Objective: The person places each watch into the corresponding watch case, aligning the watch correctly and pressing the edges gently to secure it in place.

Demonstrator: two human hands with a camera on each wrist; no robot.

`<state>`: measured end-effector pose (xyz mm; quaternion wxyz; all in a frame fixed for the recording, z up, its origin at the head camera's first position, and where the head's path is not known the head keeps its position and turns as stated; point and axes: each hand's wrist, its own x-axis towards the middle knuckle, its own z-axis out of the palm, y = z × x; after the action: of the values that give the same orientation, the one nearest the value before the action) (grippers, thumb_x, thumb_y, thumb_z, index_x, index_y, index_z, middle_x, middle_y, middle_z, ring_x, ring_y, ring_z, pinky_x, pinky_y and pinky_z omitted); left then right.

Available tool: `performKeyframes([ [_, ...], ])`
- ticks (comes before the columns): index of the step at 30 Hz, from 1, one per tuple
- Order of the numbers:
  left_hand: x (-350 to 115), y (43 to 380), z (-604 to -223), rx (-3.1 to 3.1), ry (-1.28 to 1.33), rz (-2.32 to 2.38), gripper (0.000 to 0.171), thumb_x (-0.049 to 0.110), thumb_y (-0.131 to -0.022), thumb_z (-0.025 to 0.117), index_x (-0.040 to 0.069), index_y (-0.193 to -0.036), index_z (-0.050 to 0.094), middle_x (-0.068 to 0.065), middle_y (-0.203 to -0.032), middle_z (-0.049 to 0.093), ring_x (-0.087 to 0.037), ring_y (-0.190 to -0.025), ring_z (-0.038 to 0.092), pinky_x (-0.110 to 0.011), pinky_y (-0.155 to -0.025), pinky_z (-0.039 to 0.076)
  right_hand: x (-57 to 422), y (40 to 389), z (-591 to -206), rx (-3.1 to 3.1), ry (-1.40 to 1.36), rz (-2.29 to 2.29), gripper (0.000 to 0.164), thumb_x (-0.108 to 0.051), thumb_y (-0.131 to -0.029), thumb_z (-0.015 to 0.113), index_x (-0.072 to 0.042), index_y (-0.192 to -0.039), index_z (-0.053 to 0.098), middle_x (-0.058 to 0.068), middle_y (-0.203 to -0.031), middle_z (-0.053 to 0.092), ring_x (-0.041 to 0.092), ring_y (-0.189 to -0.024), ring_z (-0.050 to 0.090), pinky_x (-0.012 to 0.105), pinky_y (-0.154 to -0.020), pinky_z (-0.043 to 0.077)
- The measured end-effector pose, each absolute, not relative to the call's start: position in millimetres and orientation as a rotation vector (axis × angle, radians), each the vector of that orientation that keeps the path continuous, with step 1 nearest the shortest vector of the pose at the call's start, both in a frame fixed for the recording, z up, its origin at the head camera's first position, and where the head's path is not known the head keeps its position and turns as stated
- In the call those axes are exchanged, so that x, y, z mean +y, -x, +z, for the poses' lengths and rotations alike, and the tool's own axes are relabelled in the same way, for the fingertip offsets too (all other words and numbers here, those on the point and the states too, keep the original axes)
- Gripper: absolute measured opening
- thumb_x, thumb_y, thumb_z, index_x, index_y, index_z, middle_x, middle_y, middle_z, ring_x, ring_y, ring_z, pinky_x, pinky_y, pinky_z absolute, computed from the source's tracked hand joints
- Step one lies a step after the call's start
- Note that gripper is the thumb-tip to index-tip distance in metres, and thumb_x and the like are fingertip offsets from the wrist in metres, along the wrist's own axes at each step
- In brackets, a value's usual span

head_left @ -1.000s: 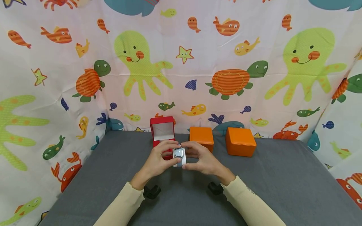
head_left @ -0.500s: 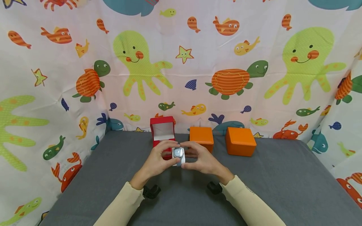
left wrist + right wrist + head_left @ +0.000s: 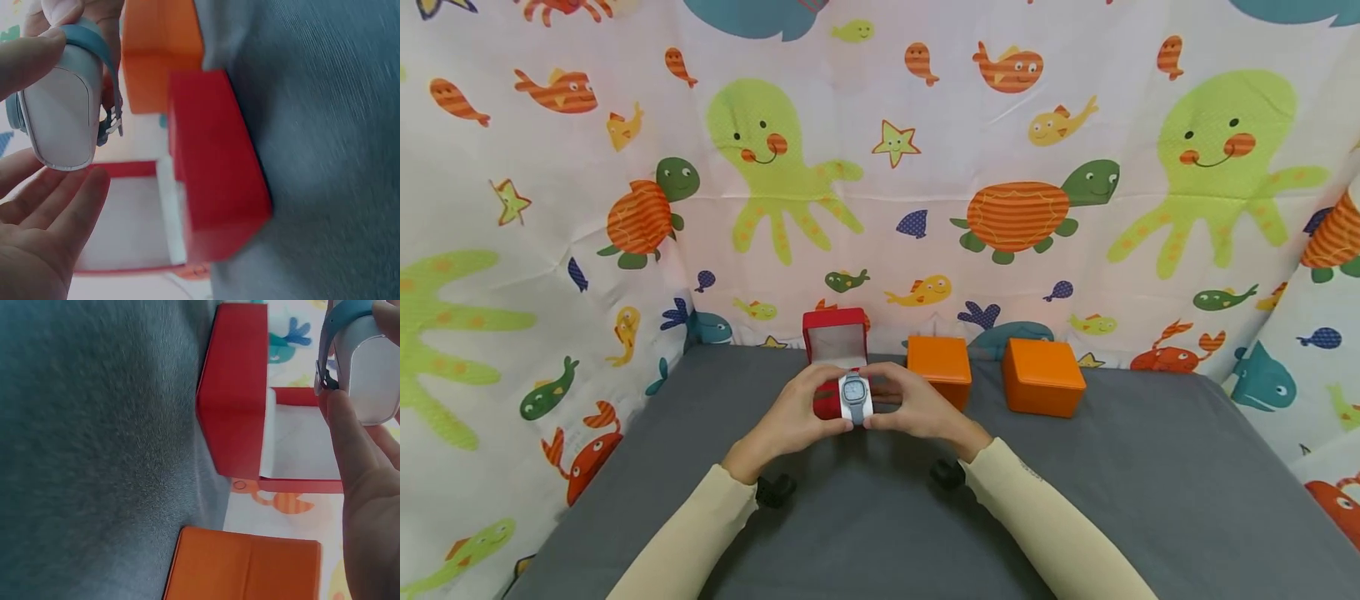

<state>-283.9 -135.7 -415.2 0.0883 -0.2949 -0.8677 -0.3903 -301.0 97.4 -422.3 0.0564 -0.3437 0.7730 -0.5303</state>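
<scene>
A square-faced wristwatch [image 3: 853, 390] with a grey-blue strap is wrapped round a white watch cushion [image 3: 59, 119], held up in front of an open red box [image 3: 836, 342]. My left hand [image 3: 797, 415] grips the cushion's left side, thumb at the near end and fingers at the far end. From the right, my right hand [image 3: 919, 407] pinches the cushion the same way. In the right wrist view the strap's buckle [image 3: 322, 378] shows on the underside, close to a fingertip. The hands and cushion hide part of the red box's lower half in the head view.
Two closed orange boxes stand right of the red box, one nearer [image 3: 938, 367] and one farther right [image 3: 1043, 377]. A grey cloth [image 3: 880, 533] covers the table. Behind it hangs a white curtain [image 3: 865, 192] printed with sea animals.
Both hands have moved left and slightly up in the head view with the watch and cushion, now more squarely in front of the red box. The boxes have stayed in place.
</scene>
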Motion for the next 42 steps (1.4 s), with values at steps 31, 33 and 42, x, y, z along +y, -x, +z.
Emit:
performKeyframes([
  [31, -156.3, 334.5, -446.0, -2.763, 0.702, -1.159, 0.063, 0.012, -0.072, 0.083, 0.004, -0.128, 0.055, -0.009, -0.123, 0.054, -0.026, -0.106, 0.053, -0.041, -0.093, 0.049, 57.9, 353.3, -437.4, 2.700, 0.923, -1.021, 0.063, -0.026, -0.079, 0.079, -0.020, -0.133, 0.049, -0.004, -0.123, 0.055, 0.022, -0.111, 0.051, 0.034, -0.096, 0.045],
  [33, -156.0, 335.3, -444.8, -2.786, 0.698, -1.165, 0.064, 0.014, -0.072, 0.083, 0.005, -0.129, 0.055, -0.008, -0.123, 0.054, -0.026, -0.107, 0.053, -0.042, -0.093, 0.049, 58.1, 353.8, -438.1, 2.708, 0.915, -1.006, 0.063, -0.028, -0.078, 0.079, -0.021, -0.133, 0.049, -0.005, -0.122, 0.055, 0.021, -0.109, 0.051, 0.034, -0.095, 0.046],
  [42, -155.1, 347.7, -443.4, -2.872, 0.643, -1.205, 0.066, 0.018, -0.071, 0.084, 0.008, -0.129, 0.055, -0.005, -0.120, 0.055, -0.024, -0.106, 0.052, -0.040, -0.086, 0.052, 59.0, 359.5, -437.1, 2.710, 0.877, -0.992, 0.058, -0.026, -0.080, 0.077, -0.017, -0.131, 0.051, -0.003, -0.118, 0.056, 0.017, -0.102, 0.050, 0.034, -0.091, 0.047],
])
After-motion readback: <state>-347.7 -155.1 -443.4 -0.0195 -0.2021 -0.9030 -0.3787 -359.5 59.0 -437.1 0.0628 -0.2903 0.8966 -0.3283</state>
